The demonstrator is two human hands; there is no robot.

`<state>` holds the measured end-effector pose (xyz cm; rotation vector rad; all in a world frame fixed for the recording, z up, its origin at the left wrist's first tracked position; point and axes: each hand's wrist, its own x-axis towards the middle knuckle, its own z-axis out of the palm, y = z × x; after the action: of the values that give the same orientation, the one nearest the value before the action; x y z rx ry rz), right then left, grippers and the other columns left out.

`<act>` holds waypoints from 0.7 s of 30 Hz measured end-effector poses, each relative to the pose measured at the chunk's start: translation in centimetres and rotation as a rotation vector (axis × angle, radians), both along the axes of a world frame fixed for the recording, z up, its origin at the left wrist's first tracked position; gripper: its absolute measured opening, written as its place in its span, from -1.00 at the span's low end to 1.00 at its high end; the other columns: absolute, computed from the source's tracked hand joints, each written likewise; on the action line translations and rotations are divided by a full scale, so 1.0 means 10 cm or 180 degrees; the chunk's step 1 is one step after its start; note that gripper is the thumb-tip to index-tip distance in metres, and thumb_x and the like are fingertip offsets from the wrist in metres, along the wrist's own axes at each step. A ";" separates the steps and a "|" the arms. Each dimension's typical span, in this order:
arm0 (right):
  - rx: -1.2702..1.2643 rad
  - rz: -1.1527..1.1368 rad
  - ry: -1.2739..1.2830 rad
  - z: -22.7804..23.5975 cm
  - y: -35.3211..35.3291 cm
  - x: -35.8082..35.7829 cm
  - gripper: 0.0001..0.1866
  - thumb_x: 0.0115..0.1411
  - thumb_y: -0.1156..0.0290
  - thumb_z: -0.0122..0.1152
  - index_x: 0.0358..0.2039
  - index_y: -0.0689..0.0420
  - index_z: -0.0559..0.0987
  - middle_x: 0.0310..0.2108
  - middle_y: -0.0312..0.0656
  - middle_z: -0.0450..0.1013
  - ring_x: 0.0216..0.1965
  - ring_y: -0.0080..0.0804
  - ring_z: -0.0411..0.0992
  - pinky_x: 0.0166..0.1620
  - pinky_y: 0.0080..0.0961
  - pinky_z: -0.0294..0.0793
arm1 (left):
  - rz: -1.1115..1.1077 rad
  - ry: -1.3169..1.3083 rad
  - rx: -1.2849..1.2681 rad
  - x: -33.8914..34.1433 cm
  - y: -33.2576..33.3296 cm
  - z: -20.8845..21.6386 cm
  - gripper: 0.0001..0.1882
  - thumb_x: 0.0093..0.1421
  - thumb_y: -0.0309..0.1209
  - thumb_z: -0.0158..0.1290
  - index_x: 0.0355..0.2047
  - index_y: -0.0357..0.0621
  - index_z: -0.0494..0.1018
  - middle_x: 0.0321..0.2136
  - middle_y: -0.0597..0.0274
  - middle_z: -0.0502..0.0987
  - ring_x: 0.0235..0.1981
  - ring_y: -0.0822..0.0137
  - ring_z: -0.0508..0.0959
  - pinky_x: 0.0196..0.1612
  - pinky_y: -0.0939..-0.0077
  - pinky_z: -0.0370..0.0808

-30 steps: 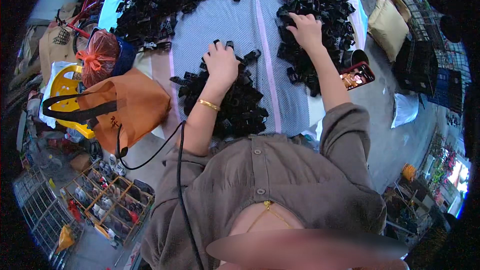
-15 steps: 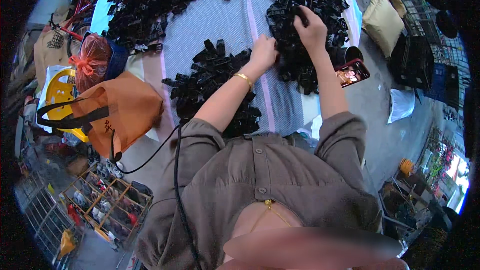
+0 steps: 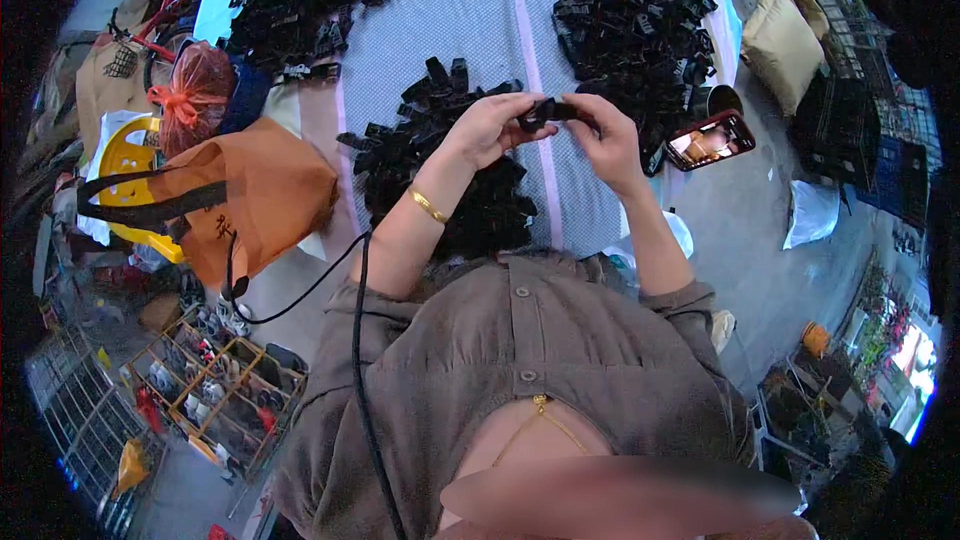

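Head view shows my two hands brought together above the cloth-covered worktop (image 3: 425, 30). Between them is a small black plastic piece (image 3: 539, 115). My left hand (image 3: 489, 128) pinches it with thumb and fingers, and my right hand (image 3: 609, 138) is closed on dark plastic from the other side; whether this is one piece or two that meet, I cannot tell. The near heap (image 3: 490, 208) of similar pieces lies by my left wrist, and the right heap (image 3: 640, 35) lies beyond my right hand. A lit phone (image 3: 711, 141) is near my right forearm. To handle it well, I think it is best to grip the sides with fingertips, with both hands level. The left should be steady while the right makes only small movements; too strong a squeeze could make it slip.
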<state>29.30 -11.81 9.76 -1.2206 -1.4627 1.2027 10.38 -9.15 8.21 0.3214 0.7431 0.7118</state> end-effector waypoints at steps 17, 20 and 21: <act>0.0109 -0.0816 -0.0455 0.16 -0.45 -0.55 -0.68 -0.02 0.54 0.23 -0.19 0.27 0.48 -0.36 -0.20 0.48 -0.39 -0.53 0.42 -0.28 -0.63 0.41 | 0.0717 0.1027 0.1202 0.06 -0.53 0.29 -0.66 0.19 -0.52 -0.15 0.00 -0.26 0.28 -0.23 0.33 0.42 -0.32 0.59 0.39 -0.25 0.70 0.37; 0.0939 -0.0801 -0.1035 0.06 -0.42 -0.59 -0.68 -0.11 0.56 0.24 -0.26 0.21 0.50 -0.40 -0.18 0.46 -0.37 -0.32 0.43 -0.26 -0.48 0.40 | 0.0837 0.0620 0.0726 0.06 -0.55 0.24 -0.65 0.18 -0.47 -0.09 -0.01 -0.28 0.26 -0.24 0.30 0.43 -0.30 0.57 0.40 -0.24 0.69 0.37; 0.0945 -0.0808 -0.1035 0.05 -0.42 -0.59 -0.68 -0.11 0.56 0.24 -0.26 0.21 0.50 -0.40 -0.18 0.46 -0.37 -0.32 0.43 -0.26 -0.48 0.40 | 0.0859 0.1084 0.1029 0.09 -0.55 0.22 -0.64 0.16 -0.45 -0.05 -0.03 -0.29 0.26 -0.25 0.29 0.43 -0.29 0.57 0.40 -0.25 0.69 0.37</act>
<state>23.35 -16.01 10.26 -1.3858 -1.5940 0.6114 11.28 -14.64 10.39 0.6562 1.0067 1.0517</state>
